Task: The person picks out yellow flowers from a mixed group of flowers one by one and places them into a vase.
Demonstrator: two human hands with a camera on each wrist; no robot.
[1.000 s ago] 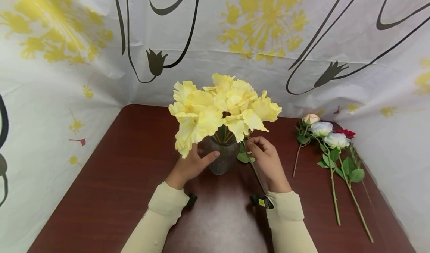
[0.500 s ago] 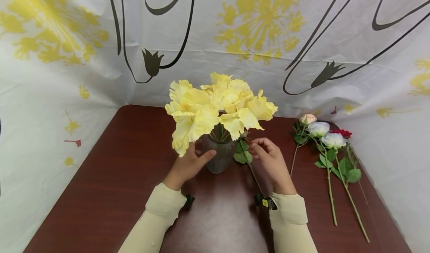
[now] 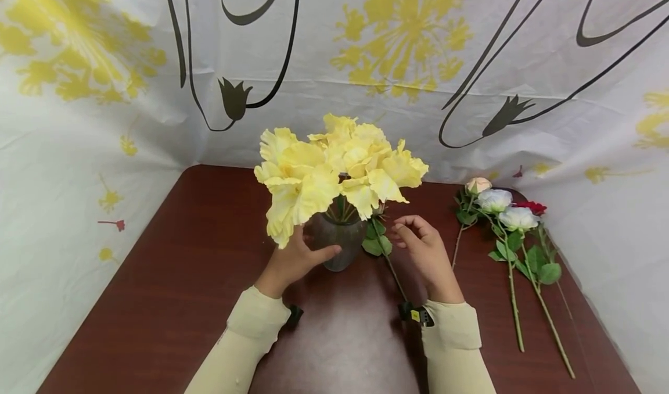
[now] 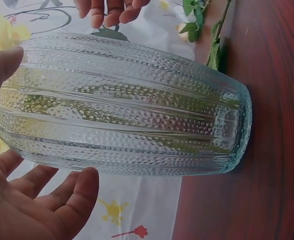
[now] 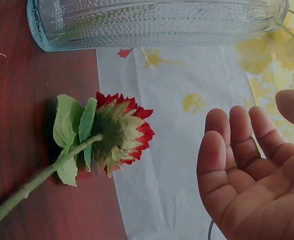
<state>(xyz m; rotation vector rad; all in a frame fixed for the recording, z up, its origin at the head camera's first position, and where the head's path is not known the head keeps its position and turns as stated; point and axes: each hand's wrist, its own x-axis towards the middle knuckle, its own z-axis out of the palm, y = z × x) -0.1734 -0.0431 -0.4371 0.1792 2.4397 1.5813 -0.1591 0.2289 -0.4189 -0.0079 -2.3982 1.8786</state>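
Note:
A clear ribbed glass vase stands upright on the table with large yellow flowers in it. My left hand is beside the vase's left side, thumb in front of the glass. In the left wrist view its thumb and loosely bent fingers straddle the vase without a visible grip; exact contact cannot be told. My right hand hovers right of the vase, fingers relaxed and holding nothing. Between them lies a leafy flower stem; the right wrist view shows a red flower beneath that hand.
On the right of the brown table lie several loose flowers: a peach rose, white-blue blooms and a red one. A patterned white sheet hangs close behind and at both sides.
My right hand has drawn slightly right, away from the vase and the leafy stem. My left thumb has moved a little across the vase. The head view has shifted slightly.

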